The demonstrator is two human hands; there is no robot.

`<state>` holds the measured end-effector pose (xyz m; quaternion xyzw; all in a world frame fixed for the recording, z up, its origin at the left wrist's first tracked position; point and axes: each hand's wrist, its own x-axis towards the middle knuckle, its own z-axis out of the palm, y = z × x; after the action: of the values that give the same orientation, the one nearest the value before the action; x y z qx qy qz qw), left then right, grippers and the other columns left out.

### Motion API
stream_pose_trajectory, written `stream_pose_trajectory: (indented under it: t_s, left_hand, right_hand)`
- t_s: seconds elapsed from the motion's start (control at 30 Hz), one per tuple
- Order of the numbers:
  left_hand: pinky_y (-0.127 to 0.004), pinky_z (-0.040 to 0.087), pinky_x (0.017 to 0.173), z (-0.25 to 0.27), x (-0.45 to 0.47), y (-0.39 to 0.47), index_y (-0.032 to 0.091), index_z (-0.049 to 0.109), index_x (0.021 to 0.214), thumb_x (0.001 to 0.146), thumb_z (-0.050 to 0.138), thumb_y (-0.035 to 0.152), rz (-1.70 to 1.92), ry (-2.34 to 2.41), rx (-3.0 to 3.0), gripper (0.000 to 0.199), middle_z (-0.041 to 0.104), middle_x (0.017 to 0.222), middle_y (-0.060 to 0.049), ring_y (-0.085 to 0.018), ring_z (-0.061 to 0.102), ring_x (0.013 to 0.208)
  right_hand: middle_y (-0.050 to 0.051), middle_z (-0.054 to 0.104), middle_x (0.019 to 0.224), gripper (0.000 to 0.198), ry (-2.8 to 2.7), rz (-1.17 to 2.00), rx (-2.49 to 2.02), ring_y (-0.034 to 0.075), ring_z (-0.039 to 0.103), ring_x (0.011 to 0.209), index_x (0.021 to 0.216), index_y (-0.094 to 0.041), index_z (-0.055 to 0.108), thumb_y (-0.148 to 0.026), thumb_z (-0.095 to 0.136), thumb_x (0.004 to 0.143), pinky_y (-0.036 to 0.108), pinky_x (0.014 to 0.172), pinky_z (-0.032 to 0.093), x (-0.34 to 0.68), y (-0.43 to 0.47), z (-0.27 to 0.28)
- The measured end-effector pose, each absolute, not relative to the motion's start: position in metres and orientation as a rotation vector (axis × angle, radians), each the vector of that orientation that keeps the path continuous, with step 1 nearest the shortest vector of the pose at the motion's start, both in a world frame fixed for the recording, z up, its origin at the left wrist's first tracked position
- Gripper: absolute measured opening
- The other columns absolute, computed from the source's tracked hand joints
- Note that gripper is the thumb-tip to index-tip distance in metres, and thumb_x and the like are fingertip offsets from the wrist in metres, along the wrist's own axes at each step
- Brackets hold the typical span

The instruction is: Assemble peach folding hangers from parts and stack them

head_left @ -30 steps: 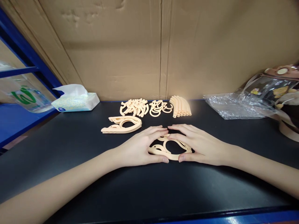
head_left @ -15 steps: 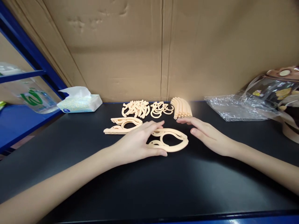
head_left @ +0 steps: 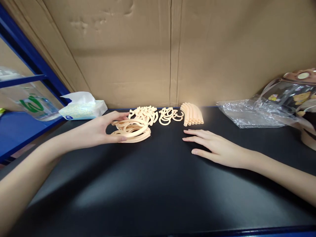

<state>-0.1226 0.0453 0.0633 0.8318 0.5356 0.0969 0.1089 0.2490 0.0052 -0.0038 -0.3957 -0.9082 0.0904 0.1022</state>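
My left hand (head_left: 97,130) grips a beige folding hanger (head_left: 141,130), folded up, by its left end between thumb and fingers. That hanger sits over another folded hanger (head_left: 142,138) at the left of the table; whether they touch is hard to tell. My right hand (head_left: 214,146) rests palm down with fingers spread, holding nothing, just in front of a neat stack of curved beige hanger arms (head_left: 193,113). Behind the folded hangers lies a heap of smaller curved beige parts (head_left: 145,114), and beside it a group of beige hooks (head_left: 165,123).
A tissue pack (head_left: 86,110) stands at the back left of the black table (head_left: 158,191). On the right lie a clear plastic bag (head_left: 251,113) and a transparent bag with brown trim (head_left: 288,90). Cardboard (head_left: 123,49) walls the back; a large bottle (head_left: 37,103) is at left.
My left hand has carried the folded hanger from the middle leftward over the other folded hanger. My right hand has shifted slightly nearer me, its fingers now spread.
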Motion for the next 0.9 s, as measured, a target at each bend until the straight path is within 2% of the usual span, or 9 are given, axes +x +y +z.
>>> stream_pose_trajectory:
  t_s: [0.23, 0.4, 0.57, 0.9]
  left_hand:
    - [-0.036, 0.042, 0.099, 0.056, -0.127, 0.049, 0.020, 0.037, 0.138, 0.076, 0.056, 0.060, 0.243, 1.543, 2.489, 0.075, 0.046, 0.138, -0.009, -0.030, 0.047, 0.123]
    - [-0.033, 0.042, 0.099, 0.052, -0.128, 0.051, 0.020, 0.040, 0.137, 0.075, 0.057, 0.060, 0.267, 1.518, 2.515, 0.075, 0.048, 0.135, -0.008, -0.030, 0.048, 0.122]
    - [-0.037, 0.041, 0.100, 0.050, -0.127, 0.053, 0.016, 0.043, 0.135, 0.074, 0.058, 0.063, 0.262, 1.483, 2.545, 0.078, 0.050, 0.133, -0.010, -0.031, 0.048, 0.120]
    - [-0.039, 0.040, 0.100, 0.048, -0.127, 0.054, 0.021, 0.041, 0.137, 0.075, 0.057, 0.062, 0.232, 1.478, 2.607, 0.076, 0.049, 0.132, -0.010, -0.030, 0.050, 0.116]
  right_hand:
    - [0.003, 0.033, 0.148, 0.048, -2.714, 0.205, -1.181, 0.022, 0.034, 0.134, 0.136, -0.025, 0.044, -0.049, 0.032, 0.096, 0.045, 0.110, 0.031, 0.247, 0.004, -0.001]
    - [0.004, 0.033, 0.148, 0.048, -2.727, 0.186, -1.174, 0.022, 0.033, 0.134, 0.137, -0.025, 0.044, -0.048, 0.032, 0.096, 0.045, 0.110, 0.031, 0.247, 0.003, 0.000]
    - [0.004, 0.033, 0.148, 0.049, -2.736, 0.177, -1.184, 0.022, 0.033, 0.134, 0.137, -0.024, 0.044, -0.048, 0.032, 0.096, 0.045, 0.110, 0.031, 0.246, 0.003, 0.001]
    - [0.005, 0.034, 0.148, 0.048, -2.723, 0.196, -1.164, 0.024, 0.034, 0.134, 0.136, -0.024, 0.045, -0.047, 0.033, 0.096, 0.047, 0.109, 0.032, 0.246, 0.004, 0.001]
